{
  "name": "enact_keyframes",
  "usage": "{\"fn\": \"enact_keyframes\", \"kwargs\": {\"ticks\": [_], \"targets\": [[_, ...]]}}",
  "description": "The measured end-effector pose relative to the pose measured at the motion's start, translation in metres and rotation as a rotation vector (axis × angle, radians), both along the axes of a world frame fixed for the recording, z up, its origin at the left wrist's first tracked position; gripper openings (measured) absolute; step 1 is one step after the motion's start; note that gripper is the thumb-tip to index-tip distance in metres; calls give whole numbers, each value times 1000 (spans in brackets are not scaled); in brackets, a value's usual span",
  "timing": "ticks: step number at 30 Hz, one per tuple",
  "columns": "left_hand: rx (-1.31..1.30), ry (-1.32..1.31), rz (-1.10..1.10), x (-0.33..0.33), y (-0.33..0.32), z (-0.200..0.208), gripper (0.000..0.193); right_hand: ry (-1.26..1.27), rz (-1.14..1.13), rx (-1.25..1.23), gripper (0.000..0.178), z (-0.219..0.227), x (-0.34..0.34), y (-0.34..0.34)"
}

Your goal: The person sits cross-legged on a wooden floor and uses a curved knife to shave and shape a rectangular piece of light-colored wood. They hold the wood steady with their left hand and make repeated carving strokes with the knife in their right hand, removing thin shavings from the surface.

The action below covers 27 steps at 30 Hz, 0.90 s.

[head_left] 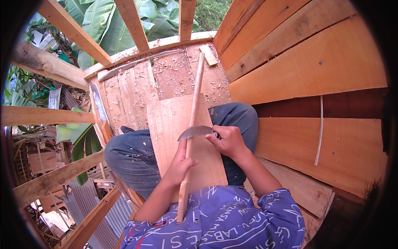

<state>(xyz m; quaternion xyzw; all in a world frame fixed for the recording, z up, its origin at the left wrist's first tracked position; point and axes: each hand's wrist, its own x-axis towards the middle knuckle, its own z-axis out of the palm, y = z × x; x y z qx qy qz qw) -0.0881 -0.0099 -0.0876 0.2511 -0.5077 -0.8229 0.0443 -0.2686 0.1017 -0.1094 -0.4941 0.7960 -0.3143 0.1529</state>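
Observation:
A long, narrow wooden strip (197,87) slants from near my shirt front up and away across a wide, flat wooden board (164,118) laid over my lap. My left hand (178,169) is closed around the strip's lower part. In my right hand (229,142) is a knife (193,133), gripped by its mostly hidden handle. Its broad, curved blade points left and lies across the strip, just beyond my left fingers. Whether the edge is biting into the wood cannot be made out.
Wood shavings litter the plank floor (170,74) ahead, where a small pale wood offcut (208,55) lies. A plank wall (306,58) rises on the right. Slatted railings (54,115) border the left, with banana leaves (112,33) and corrugated sheets (89,207) beyond.

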Motion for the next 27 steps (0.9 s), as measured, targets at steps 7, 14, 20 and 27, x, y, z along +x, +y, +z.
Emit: {"fn": "enact_keyframes", "kwargs": {"ticks": [7, 14, 20, 27], "targets": [[18, -2, -3, 4, -1, -9, 99, -43, 6, 30, 48, -1, 1, -2], [47, -38, 30, 0, -1, 4, 101, -106, -50, 5, 48, -1, 4, -3], [116, -127, 35, -4, 1, 14, 102, -318, -254, -91, 47, -11, -8, -9], [22, -147, -18, -2, 1, 0, 104, -164, -14, -148, 48, -11, -3, -5]]}}
